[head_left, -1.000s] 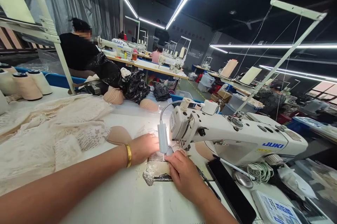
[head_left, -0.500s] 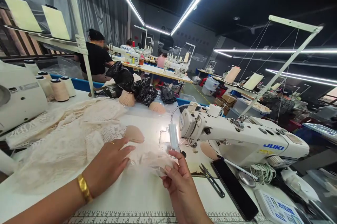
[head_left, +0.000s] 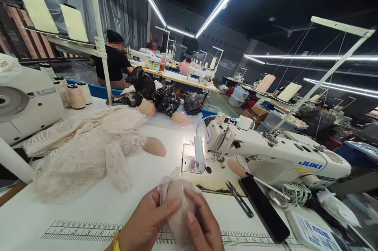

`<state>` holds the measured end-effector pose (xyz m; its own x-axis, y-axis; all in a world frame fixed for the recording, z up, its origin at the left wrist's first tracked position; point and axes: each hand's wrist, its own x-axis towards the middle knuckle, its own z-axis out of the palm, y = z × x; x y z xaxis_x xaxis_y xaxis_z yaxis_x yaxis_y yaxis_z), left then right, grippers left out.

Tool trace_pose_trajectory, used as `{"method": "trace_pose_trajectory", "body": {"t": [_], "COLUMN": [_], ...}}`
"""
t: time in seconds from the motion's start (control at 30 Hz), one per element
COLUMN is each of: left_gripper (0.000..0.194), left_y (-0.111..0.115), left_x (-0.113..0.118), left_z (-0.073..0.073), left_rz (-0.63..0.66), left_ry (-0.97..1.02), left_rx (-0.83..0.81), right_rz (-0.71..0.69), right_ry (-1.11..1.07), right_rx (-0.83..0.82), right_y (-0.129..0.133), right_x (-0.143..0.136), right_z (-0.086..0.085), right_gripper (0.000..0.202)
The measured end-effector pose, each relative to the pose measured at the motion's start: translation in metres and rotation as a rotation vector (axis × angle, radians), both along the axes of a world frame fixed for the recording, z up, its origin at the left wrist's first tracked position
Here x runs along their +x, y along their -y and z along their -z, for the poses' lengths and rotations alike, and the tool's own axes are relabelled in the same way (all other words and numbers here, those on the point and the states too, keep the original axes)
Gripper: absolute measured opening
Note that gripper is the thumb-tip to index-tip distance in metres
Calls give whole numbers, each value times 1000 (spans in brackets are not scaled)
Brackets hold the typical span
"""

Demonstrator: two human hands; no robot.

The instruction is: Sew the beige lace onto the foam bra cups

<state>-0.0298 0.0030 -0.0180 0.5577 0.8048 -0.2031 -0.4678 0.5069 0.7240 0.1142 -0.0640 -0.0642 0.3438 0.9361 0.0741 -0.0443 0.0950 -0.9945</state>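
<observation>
My left hand (head_left: 153, 211) and my right hand (head_left: 202, 219) hold a beige bra cup (head_left: 180, 200) between them, low over the table's front. Sheer whitish fabric wraps round the cup and bunches along its top edge. Both thumbs press on the near face of the cup; several fingertips are hidden behind it. Just beyond my hands is the metal needle plate (head_left: 191, 163) of a white sewing machine (head_left: 251, 144). Another beige cup (head_left: 155, 146) lies on the table beside a heap of cream lace fabric (head_left: 79, 160).
Thread snips (head_left: 240, 200) and a black phone (head_left: 262, 207) lie right of my hands. A printed ruler (head_left: 73, 229) runs along the front edge. Thread cones (head_left: 76, 96) stand at left, black plastic bags (head_left: 168, 99) at the back. A person (head_left: 110, 62) sits beyond.
My left hand has come from the lace heap to my right hand. Both hands are now nearer the front edge, gripping the fabric-covered cup. The view has shifted slightly.
</observation>
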Motion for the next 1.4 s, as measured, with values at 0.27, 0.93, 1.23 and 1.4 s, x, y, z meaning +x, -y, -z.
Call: {"method": "trace_pose_trajectory", "body": {"t": [0.27,0.93,1.23,1.4], "left_gripper": [46,43,56,46], "left_y": [-1,-7,-6,-6], "left_x": [3,25,35,39], "left_z": [0,2,-10,-16], "left_rz": [-32,-230,-288,-169], "left_ry": [53,76,81,107], "left_rx": [-40,-156,-213,-163], "right_rz": [-41,74,71,58], "right_ry": [-420,-479,-510,-482], "right_rx": [12,58,38,48], "right_y": [-22,-27,-29,-29], "right_x": [5,13,18,21], "right_z": [-2,1,-1,-1], "right_gripper": [76,83,88,94]}}
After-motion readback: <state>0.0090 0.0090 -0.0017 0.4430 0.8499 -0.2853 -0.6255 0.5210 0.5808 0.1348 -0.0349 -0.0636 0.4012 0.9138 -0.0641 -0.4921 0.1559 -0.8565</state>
